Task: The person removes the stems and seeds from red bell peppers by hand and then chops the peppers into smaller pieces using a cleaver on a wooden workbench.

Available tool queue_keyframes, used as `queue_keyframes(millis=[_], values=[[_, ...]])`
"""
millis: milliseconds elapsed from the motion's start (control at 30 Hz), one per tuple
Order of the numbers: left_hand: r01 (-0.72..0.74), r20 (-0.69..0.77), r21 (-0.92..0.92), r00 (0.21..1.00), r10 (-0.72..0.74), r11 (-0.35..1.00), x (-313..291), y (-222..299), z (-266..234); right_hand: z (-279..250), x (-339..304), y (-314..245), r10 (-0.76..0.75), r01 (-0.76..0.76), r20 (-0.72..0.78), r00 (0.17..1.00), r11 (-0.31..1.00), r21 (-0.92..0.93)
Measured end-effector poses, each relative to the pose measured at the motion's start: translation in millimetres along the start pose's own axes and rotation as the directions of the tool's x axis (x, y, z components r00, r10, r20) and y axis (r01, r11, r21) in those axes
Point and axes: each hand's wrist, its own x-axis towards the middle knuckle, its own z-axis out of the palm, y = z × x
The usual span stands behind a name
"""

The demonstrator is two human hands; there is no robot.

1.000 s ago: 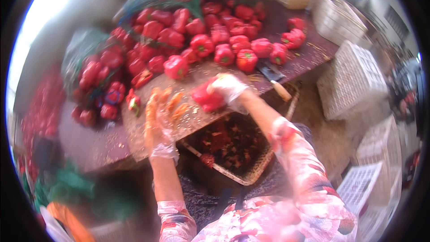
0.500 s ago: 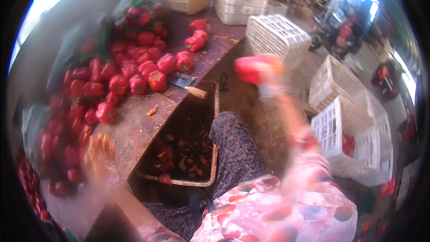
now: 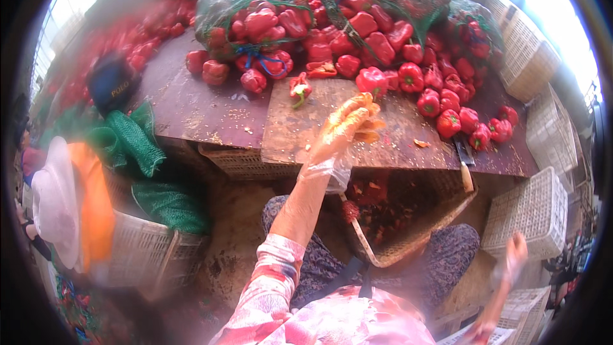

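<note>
My left hand, in a thin orange-stained glove, is open above a wooden board, its fingers stretched out and apart from the nearest red bell pepper. Left of it on the board lies a broken pepper piece with a green stem. At the lower right my right hand is raised beside the white crates; it is blurred, and no pepper shows in it. A wide-bladed knife with a wooden handle rests at the table's front edge, near loose peppers.
Green net sacks of peppers line the table's back. Below its edge, between my knees, stands a bin with scraps. White crates stand at right. At left are a crate, a pale hat and green netting.
My view has swung left. My right hand, which held a blurred red pepper, is now lower by the crates with none visible. My left hand is now over the board.
</note>
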Motion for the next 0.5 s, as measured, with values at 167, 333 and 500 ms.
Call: queue_keyframes(millis=[167,333,500], values=[[-0.004,-0.012,-0.045,1.000,0.003,0.999,-4,4,-11,200,97,-394,-0.652,0.473,0.355,0.670,0.744,0.473],[-0.029,-0.199,0.015,0.979,0.031,0.999,0,8,-30,309,119,-578,-0.733,0.669,0.492,0.470,0.659,0.343],[0.001,-0.155,-0.085,0.988,-0.014,0.996,13,-1,-37,428,101,-593,-0.632,0.095,0.434,0.642,0.627,0.773]])
